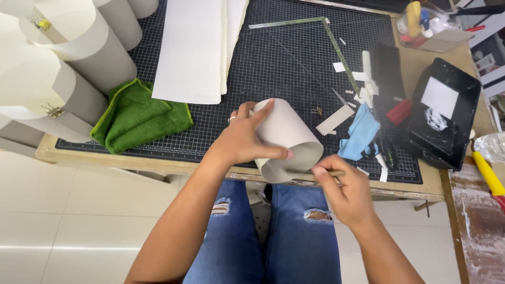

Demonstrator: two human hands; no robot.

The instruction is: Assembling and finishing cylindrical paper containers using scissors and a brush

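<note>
L hand (243,138) wraps round a rolled grey card tube (288,141), fingers spread over the top, thumb along the near side, ring on one finger. Tube lies tilted at the near edge of the worktop (421,68), open end facing the person, partly over the black grid cutting mat (284,58). R hand (344,190) pinched shut on a thin stick-like tool (329,172), prob. a brush handle; tip sits at the tube's open lower rim, touching or v. close, can't tell which.

Around: green cloth (139,117) bunched on the mat's left, well apart from the tube. Large white sheets (192,47) lie behind it. More rolled card cylinders (79,52) stand at far left, some w/ binder clips. Blue cloth (360,132) just right of the tube, w/ white paper scraps (363,79) and a metal square ruler (336,42) beyond. Black tray (447,113) at right edge of worktop. Person's knees in ripped blue jeans (263,236) below.
</note>
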